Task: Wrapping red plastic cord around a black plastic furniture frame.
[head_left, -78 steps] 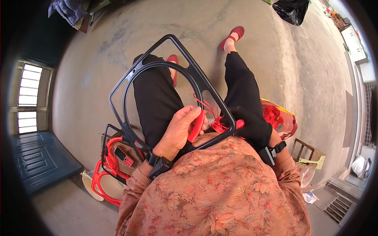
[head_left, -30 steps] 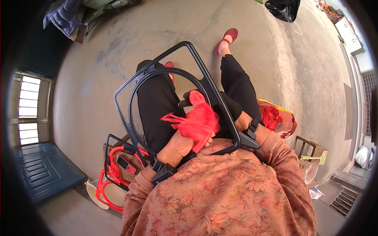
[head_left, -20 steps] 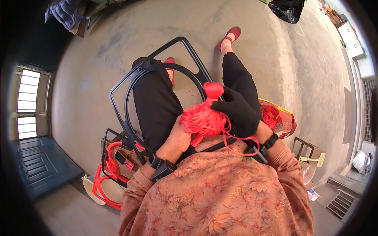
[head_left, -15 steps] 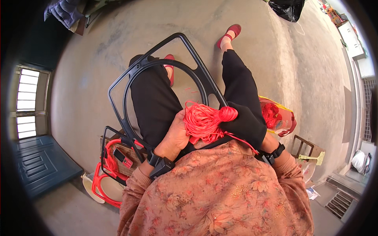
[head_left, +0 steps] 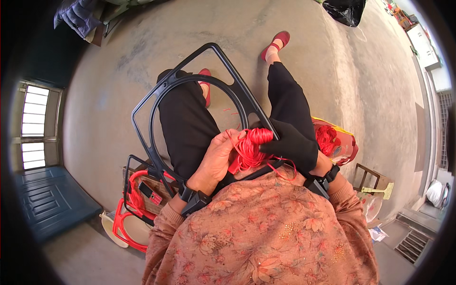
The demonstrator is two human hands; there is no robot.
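A bundle of thin red cord [head_left: 249,154] sits between my hands above my lap, with a tightly wound part at its upper right. My bare left hand [head_left: 214,156] pinches strands at the bundle's left side. Closed around its right side is my right hand [head_left: 293,146], in a black glove; some of its fingers are hidden. A loose cord end loops below the right hand. The black frame [head_left: 241,90], with a round ring inside, rests across my lap, and one corner reaches up to the right hand.
To my left, a red-wrapped frame [head_left: 124,228] and a small red phone [head_left: 151,194] lie by a wooden surface. At my right stand a bag of red cord [head_left: 327,140] and a wooden stool [head_left: 368,178]. A black plastic bag [head_left: 346,10] lies far off.
The cord bundle has become narrower and turned, its wound part shifting left. My left hand has moved slightly right and up onto the strands. The loose end now loops lower right.
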